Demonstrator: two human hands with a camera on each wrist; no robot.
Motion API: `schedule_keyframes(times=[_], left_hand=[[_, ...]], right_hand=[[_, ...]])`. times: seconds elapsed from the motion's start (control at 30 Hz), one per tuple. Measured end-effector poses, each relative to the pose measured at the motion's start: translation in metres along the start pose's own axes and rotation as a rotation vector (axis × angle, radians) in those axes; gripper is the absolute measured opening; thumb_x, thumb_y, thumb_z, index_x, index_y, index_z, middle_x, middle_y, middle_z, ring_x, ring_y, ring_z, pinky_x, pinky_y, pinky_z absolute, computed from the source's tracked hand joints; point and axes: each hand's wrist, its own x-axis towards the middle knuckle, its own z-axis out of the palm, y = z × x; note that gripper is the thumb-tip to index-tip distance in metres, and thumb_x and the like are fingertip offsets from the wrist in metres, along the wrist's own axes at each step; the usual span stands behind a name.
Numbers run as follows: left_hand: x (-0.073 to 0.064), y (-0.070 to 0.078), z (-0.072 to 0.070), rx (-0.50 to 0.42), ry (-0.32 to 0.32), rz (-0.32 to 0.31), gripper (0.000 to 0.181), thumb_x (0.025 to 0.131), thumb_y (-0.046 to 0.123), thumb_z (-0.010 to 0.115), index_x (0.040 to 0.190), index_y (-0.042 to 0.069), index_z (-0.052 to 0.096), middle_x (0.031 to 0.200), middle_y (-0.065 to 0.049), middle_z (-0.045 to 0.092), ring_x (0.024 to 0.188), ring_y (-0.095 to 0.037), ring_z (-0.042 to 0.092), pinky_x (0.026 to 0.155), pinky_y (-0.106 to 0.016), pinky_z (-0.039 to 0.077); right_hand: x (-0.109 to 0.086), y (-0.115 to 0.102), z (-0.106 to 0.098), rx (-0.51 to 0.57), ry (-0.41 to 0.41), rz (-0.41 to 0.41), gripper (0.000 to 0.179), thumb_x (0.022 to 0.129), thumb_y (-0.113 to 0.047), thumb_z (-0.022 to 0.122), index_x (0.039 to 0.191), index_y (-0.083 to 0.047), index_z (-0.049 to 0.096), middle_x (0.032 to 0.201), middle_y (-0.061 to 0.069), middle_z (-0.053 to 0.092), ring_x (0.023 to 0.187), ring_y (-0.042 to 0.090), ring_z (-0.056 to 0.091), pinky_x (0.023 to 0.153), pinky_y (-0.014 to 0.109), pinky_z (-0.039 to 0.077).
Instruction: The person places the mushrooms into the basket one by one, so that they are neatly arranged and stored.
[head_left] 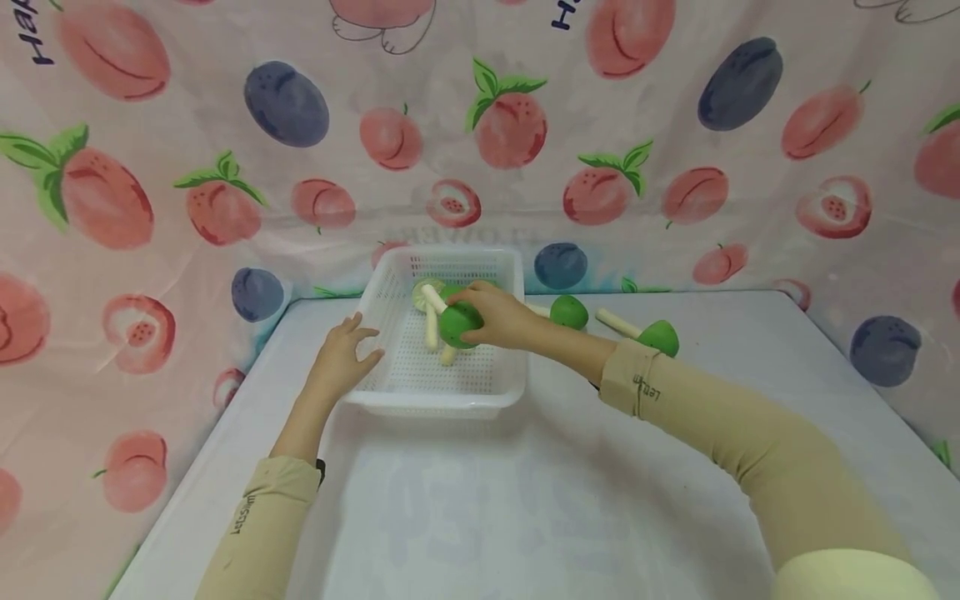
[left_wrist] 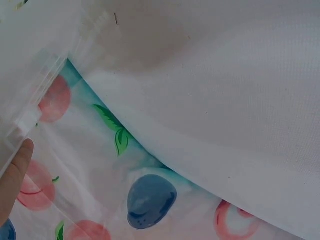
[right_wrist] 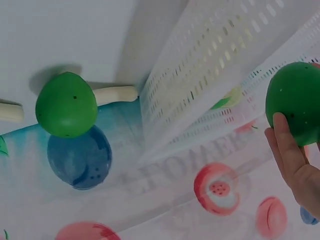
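Two smooth green dome-headed pieces with pale cylindrical sticks, an inner piece and an outer piece, lie near the far edge of the white bench, right of a white perforated plastic basket. That basket stands at the far edge, towards the far left corner. A third such piece, the held piece, is over the basket's inside, its green head gripped between the curled fingers of the right hand. The left hand is at the basket's left side, fingers spread; whether they bear on the rim I cannot tell. The step in hand looks like loading the basket; the next move probably calls for lowering the piece, loosening the fingers, then reaching for the inner piece. Counted: one basket, one piece held, two on the bench; inside, one mottled pale-green round thing and at least two pale sticks show, but the right hand hides the full number.
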Motion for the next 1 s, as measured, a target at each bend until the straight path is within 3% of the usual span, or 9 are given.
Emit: schedule_keyframes(times=[0.17, 0.37, 1.0], left_hand=[[-0.001, 0.000, 0.000, 0.004, -0.001, 0.002, 0.042, 0.090, 0.020, 0.060, 0.124, -0.003, 0.056, 0.148, -0.029, 0.029, 0.138, -0.048, 0.023, 0.110, -0.061, 0.024], [0.001, 0.000, 0.001, 0.004, 0.006, 0.013, 0.041, 0.090, 0.019, 0.061, 0.124, -0.004, 0.056, 0.148, -0.029, 0.029, 0.138, -0.048, 0.024, 0.111, -0.060, 0.024], [0.000, -0.002, 0.001, -0.007, -0.009, 0.009, 0.042, 0.091, 0.020, 0.060, 0.125, -0.004, 0.056, 0.149, -0.028, 0.028, 0.139, -0.047, 0.021, 0.111, -0.061, 0.024]], right_hand=[[0.014, -0.007, 0.002, -0.060, -0.040, -0.006, 0.051, 0.084, -0.017, 0.071, 0.131, -0.010, 0.054, 0.133, 0.017, 0.051, 0.118, 0.029, 0.052, 0.094, 0.039, 0.050], [0.030, -0.011, 0.001, -0.112, -0.062, 0.002, 0.049, 0.084, -0.017, 0.070, 0.130, -0.009, 0.055, 0.125, 0.015, 0.057, 0.109, 0.025, 0.057, 0.091, 0.035, 0.051], [0.076, -0.017, 0.010, -0.042, -0.097, 0.117, 0.050, 0.086, -0.016, 0.068, 0.132, -0.007, 0.051, 0.133, 0.011, 0.053, 0.119, 0.023, 0.052, 0.097, 0.033, 0.048]])
